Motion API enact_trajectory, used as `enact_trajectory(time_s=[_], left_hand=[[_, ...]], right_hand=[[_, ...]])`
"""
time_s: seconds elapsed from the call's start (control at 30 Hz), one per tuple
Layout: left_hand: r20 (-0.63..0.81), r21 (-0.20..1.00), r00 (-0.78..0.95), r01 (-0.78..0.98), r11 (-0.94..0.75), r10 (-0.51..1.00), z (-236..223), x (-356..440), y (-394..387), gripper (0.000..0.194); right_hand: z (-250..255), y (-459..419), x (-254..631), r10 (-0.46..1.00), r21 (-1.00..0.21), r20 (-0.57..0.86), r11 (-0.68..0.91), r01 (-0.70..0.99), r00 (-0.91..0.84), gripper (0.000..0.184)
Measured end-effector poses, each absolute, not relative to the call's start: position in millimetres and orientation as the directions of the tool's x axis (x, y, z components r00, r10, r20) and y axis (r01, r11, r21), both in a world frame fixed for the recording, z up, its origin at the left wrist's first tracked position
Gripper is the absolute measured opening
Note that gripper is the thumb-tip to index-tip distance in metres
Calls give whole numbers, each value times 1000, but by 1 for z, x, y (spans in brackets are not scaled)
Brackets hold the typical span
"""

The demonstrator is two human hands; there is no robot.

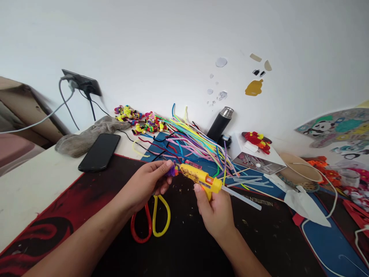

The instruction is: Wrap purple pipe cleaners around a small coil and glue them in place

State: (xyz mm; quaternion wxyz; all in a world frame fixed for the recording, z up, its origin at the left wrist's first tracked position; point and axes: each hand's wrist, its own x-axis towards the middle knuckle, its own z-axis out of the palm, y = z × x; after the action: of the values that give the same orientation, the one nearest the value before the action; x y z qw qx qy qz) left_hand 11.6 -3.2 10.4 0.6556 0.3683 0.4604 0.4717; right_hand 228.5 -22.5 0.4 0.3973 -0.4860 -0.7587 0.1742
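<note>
My right hand (215, 211) is closed around the handle of a yellow glue gun (200, 177), with a clear glue stick (242, 198) poking out of its back. The gun's nozzle points left and touches a small purple fuzzy piece (172, 170). My left hand (150, 181) pinches that purple piece between thumb and fingers. Both hands hover over a black and red desk mat (86, 200). Red and yellow scissor handles (151, 223) lie on the mat just below my left hand.
A heap of coloured pipe cleaners (196, 144) spreads behind the hands. A black phone (100, 152) and grey cloth (86, 136) lie at the left, a black flask (219, 123) against the wall, loose glue sticks (248, 181) and craft clutter to the right.
</note>
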Motion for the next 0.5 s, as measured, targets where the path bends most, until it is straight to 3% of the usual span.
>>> enact_trajectory(time_s=[0.5], left_hand=[[-300, 870, 207, -340, 356, 931, 17, 13, -5, 56]], right_hand=[[2, -22, 227, 843, -597, 495, 505, 624, -209, 41]])
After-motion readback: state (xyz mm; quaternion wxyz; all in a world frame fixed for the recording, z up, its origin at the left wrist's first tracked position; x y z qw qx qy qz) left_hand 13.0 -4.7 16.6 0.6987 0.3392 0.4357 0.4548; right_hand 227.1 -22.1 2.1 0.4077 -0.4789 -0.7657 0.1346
